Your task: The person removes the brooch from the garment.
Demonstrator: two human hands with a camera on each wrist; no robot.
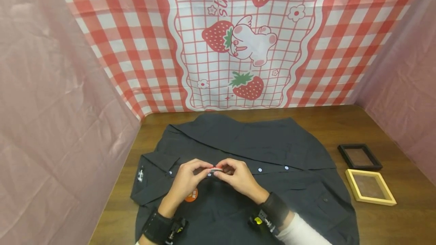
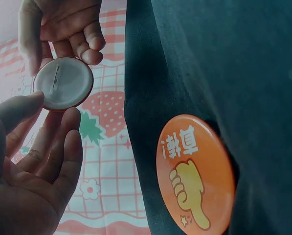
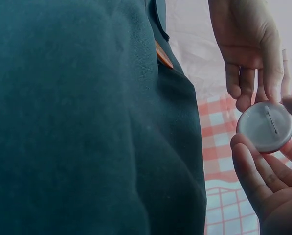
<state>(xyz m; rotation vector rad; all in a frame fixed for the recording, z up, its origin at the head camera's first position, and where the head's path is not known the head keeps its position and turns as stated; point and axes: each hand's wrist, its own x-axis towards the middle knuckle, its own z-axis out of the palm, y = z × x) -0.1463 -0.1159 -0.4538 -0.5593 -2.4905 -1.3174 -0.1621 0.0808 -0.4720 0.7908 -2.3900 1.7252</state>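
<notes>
Above the dark shirt (image 1: pixel 218 218), my left hand (image 1: pixel 189 179) and right hand (image 1: pixel 240 177) together pinch a round pin badge (image 1: pixel 215 169) by its edge. Its pale back faces the wrist cameras, and a thin metal pin lies across that back (image 2: pixel 67 83). The left thumb and fingers grip one side of the rim; the right fingers grip the opposite side. Just below the left hand, an orange badge (image 2: pixel 197 171) with a yellow thumb drawing and white characters sits on the shirt. The front of the held badge is mostly hidden, with a red edge showing.
The shirt lies spread over the wooden table (image 1: pixel 405 214), with white buttons (image 1: pixel 260 170) along its placket. A small silvery item (image 1: pixel 140 175) sits on the fabric at left. On the right are a black frame (image 1: pixel 373 158) and a light wooden frame (image 1: pixel 374 200). Checkered cloth (image 1: pixel 129 48) hangs behind.
</notes>
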